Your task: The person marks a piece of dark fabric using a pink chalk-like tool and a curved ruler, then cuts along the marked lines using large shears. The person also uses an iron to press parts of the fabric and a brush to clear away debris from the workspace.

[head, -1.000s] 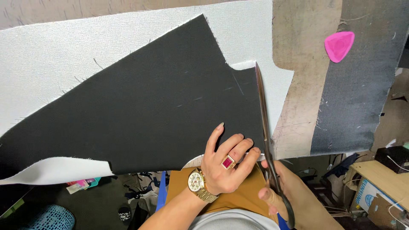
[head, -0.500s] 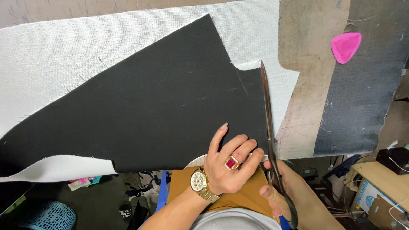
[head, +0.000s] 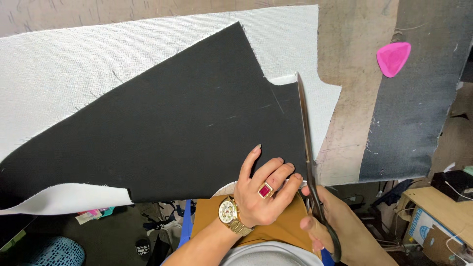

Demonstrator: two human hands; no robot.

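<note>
A large black fabric piece (head: 187,118) lies on top of white fabric (head: 79,64) on the table. My left hand (head: 263,189), with a gold watch and a red-stoned ring, presses flat on the black piece's near right corner. My right hand (head: 327,221) grips long scissors (head: 306,143) by their black handles. The blades run along the black piece's right edge, tips at its upper right notch, and look nearly closed.
A pink triangular chalk (head: 393,58) rests on a dark grey cloth (head: 419,113) at the right. A bare tan table surface (head: 352,44) shows between the fabrics. Boxes (head: 433,224) and clutter sit on the floor below the table's near edge.
The view has shifted slightly; the scissors' blades have advanced a little farther along the black fabric's right edge. My left hand stays pressed in place.
</note>
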